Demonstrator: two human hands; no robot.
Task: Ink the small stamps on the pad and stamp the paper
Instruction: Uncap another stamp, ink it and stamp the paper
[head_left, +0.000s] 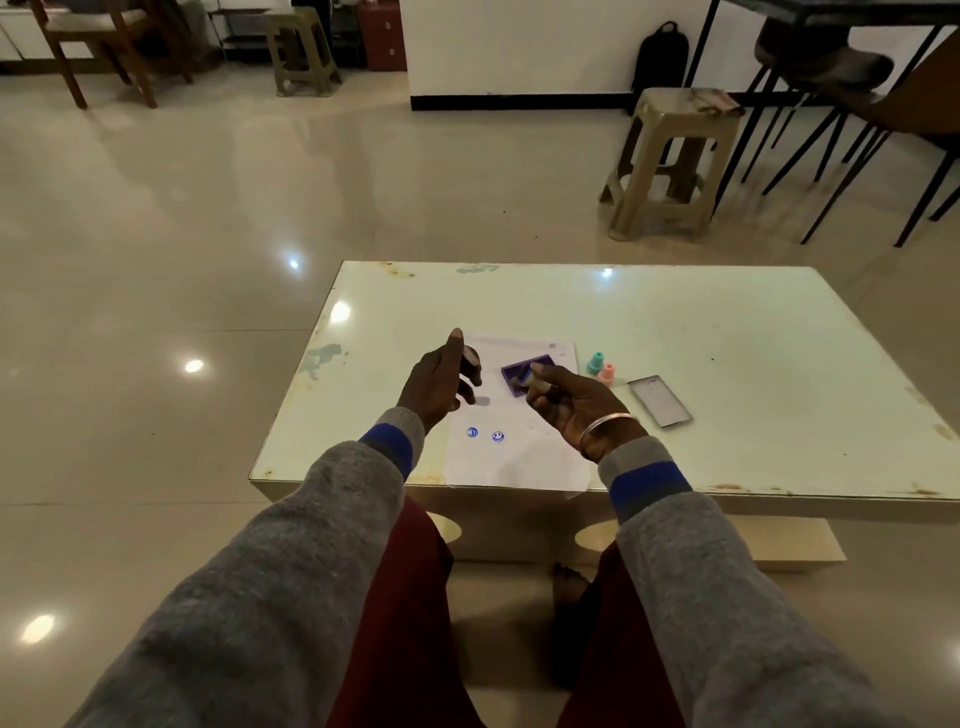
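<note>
A white paper (514, 462) lies at the near edge of the low table (727, 353), with two round blue stamp prints (485, 434) on it. The open purple ink pad (522, 368) rests on the paper's far part. A teal stamp (596, 362) and a pink stamp (606, 373) stand upright just right of the paper. My left hand (439, 382) hovers over the paper's left side, index finger raised; a blurred pale grey piece sits at its fingertips. My right hand (576, 402) is palm up over the pad's near edge, its fingers curled on a small pale stamp (540, 385).
A flat grey ink pad lid (660, 401) lies right of the stamps. The table's front edge runs just beyond my knees. A plastic stool (670, 161) and dark chairs stand behind the table on the right. Another stool and a wooden chair stand far back on the left.
</note>
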